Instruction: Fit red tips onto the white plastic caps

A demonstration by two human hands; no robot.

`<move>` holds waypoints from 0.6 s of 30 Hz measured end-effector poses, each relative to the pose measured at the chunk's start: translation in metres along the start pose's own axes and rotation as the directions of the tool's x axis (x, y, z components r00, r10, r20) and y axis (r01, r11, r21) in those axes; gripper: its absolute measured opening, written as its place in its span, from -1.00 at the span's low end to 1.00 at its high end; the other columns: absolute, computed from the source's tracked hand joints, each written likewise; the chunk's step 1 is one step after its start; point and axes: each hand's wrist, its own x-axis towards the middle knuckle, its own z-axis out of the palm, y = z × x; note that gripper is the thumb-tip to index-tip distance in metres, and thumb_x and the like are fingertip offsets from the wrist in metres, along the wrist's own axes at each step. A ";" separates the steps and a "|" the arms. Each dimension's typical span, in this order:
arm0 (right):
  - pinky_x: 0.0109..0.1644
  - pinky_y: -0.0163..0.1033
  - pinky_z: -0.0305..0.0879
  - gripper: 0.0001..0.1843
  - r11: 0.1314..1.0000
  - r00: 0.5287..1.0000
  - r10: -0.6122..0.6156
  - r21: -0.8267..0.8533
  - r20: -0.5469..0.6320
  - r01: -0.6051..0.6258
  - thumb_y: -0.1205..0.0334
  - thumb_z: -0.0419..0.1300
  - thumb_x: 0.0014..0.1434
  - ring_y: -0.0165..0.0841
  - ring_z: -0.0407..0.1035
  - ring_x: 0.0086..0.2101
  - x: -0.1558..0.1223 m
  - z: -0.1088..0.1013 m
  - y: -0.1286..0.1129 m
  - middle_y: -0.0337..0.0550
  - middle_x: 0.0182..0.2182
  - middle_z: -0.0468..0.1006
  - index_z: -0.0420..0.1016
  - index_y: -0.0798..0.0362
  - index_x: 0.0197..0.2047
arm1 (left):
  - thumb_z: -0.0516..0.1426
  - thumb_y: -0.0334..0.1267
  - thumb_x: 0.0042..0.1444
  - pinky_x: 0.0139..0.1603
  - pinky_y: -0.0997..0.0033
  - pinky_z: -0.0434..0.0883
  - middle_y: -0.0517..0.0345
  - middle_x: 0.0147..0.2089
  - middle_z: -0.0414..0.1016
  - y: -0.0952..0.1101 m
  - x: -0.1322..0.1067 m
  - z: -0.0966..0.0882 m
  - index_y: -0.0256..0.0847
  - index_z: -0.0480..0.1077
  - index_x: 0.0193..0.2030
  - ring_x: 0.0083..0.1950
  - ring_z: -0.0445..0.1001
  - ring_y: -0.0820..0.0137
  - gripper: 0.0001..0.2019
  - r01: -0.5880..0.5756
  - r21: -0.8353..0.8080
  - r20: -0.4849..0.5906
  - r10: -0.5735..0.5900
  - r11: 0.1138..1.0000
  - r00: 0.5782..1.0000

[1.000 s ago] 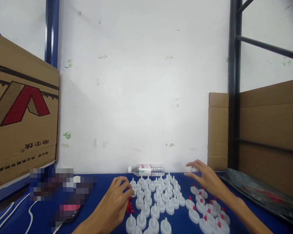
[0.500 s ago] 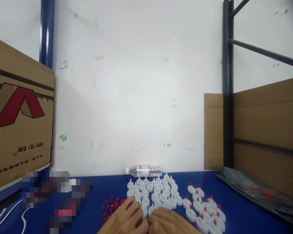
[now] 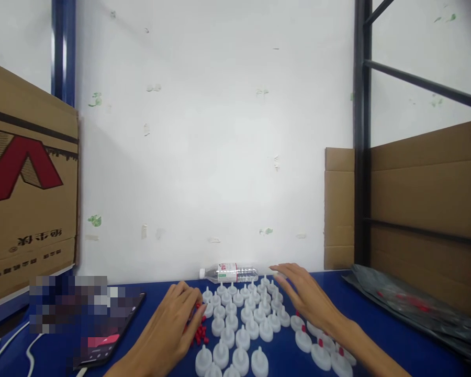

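My left hand (image 3: 172, 322) is over a heap of small red caps (image 3: 200, 332), its thumb and forefinger apart with red caps showing between them; the other fingertips are hidden. Many white round lids with pointed nozzles (image 3: 242, 337) stand upright in rows in the middle. Over the far right of these lids reaches my right hand (image 3: 304, 293), thumb and fingers apart, with nothing visible in it. Under my right forearm stand white lids with red caps on their nozzles (image 3: 321, 356), partly covered by the arm.
A clear plastic bottle (image 3: 231, 273) lies along the wall behind the lids. On the blue table (image 3: 149, 306) at left are a phone (image 3: 118, 330) and white cables (image 3: 30, 348). A grey plastic bag (image 3: 412, 309) lies at right. Cardboard boxes (image 3: 31, 209) and a black rack post (image 3: 362, 157) flank the table.
My hands have parted from close together at the front. The left has gone left onto the red caps; the right has reached forward and right over the lids. The view has shifted slightly.
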 end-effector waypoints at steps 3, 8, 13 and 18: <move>0.17 0.01 0.29 -0.61 0.999 0.999 0.039 -0.024 0.022 -0.038 0.13 -0.07 0.47 -0.12 0.40 0.04 0.001 0.006 0.013 -0.02 0.00 0.60 0.49 -0.01 0.17 | -0.02 -0.33 0.41 -0.07 0.23 0.30 0.12 -0.17 0.43 -0.010 -0.001 0.010 -0.14 0.36 -0.19 -0.11 0.33 0.25 -0.83 0.008 0.043 0.058 -0.010 0.999 0.998; 0.08 -0.05 0.33 -0.65 0.997 0.997 0.065 -0.052 0.053 -0.062 0.18 0.01 0.42 -0.13 0.44 -0.05 0.023 0.017 0.011 0.00 -0.10 0.59 0.56 -0.03 0.09 | -0.01 -0.46 0.38 -0.05 0.23 0.27 0.11 -0.10 0.46 -0.016 -0.004 0.022 -0.10 0.43 -0.11 -0.07 0.33 0.25 -0.76 -0.047 0.089 0.143 0.034 0.995 0.989; 0.02 -0.13 0.32 -0.65 0.993 0.981 0.078 -0.106 0.176 -0.060 0.29 0.06 0.37 -0.17 0.44 -0.07 0.062 0.034 -0.015 -0.05 -0.09 0.58 0.47 -0.10 0.16 | 0.03 -0.49 0.34 -0.03 0.19 0.24 0.13 -0.13 0.50 -0.009 -0.005 0.021 -0.11 0.46 -0.14 -0.08 0.34 0.24 -0.77 -0.039 0.092 0.211 0.019 0.995 0.977; 0.03 -0.21 0.30 -0.70 0.996 0.956 -0.034 -0.071 0.290 0.057 0.30 0.21 0.30 -0.20 0.47 -0.02 0.106 0.068 -0.046 -0.11 -0.08 0.64 0.54 -0.07 0.08 | 0.09 -0.48 0.32 -0.03 0.22 0.23 0.16 -0.17 0.52 -0.008 -0.004 0.024 -0.13 0.46 -0.16 -0.09 0.36 0.26 -0.82 0.001 0.056 0.249 -0.015 0.998 0.968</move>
